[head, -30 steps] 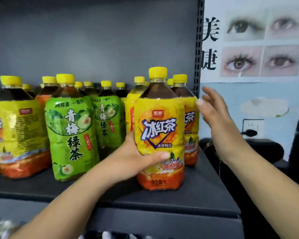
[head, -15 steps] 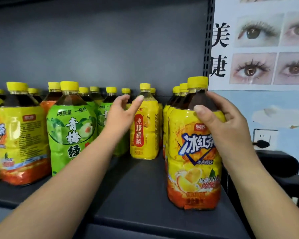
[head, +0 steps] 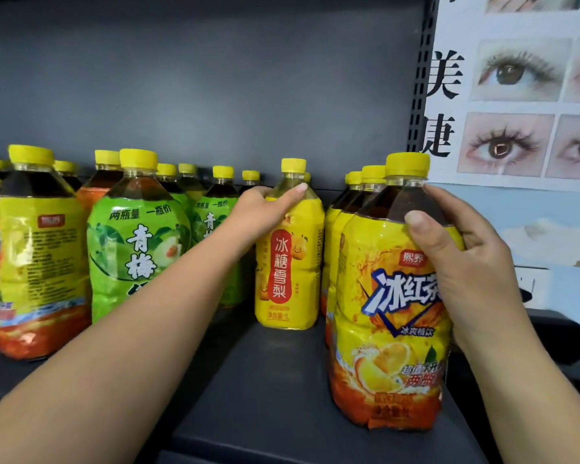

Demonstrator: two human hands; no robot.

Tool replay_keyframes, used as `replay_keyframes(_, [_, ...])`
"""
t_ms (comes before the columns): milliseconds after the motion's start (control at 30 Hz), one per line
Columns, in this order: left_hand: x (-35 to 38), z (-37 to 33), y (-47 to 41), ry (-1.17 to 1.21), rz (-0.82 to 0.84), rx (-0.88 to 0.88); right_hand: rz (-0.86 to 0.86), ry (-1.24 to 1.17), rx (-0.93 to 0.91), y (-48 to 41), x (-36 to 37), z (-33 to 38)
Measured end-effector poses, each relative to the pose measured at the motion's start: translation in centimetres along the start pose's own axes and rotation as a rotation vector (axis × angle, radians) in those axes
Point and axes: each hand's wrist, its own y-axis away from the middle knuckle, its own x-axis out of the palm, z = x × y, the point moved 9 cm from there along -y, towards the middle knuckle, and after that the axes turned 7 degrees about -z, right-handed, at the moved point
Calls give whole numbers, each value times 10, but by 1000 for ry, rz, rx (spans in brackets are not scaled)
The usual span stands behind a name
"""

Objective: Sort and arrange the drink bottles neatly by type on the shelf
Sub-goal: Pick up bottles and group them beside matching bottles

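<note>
left hand [head: 263,212] grips pear bottle [head: 287,262] at shoulder | right hand [head: 462,262] grips iced tea bottle [head: 387,313] | both upright on shelf [head: 265,380]

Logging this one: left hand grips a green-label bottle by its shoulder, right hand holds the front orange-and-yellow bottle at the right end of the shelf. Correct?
One slip. The head view shows the left hand gripping the yellow pear-drink bottle by its shoulder, not a green-label one. The right hand does hold the front orange-and-yellow bottle at the right end of the shelf.
</note>
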Motion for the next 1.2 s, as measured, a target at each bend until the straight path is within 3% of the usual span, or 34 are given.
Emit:
replay_keyframes(500, [-77, -40, 83, -168, -261, 249, -8, 8, 27, 0, 1, -1])
replay_keyframes(633, [-67, -34, 64, -228, -232, 226, -25, 26, 145, 1, 1, -12])
replay_keyframes(800, [-31, 10, 63, 321, 101, -1, 84, 14, 295, 10, 4, -28])
replay_keyframes(900, [-14, 41, 76, 335, 202, -106, 148, -25, 337, 24, 7, -37])
replay_keyframes(1200, [-67, 31, 109, 229, 65, -6, 171, -91, 396, 33, 8, -40])
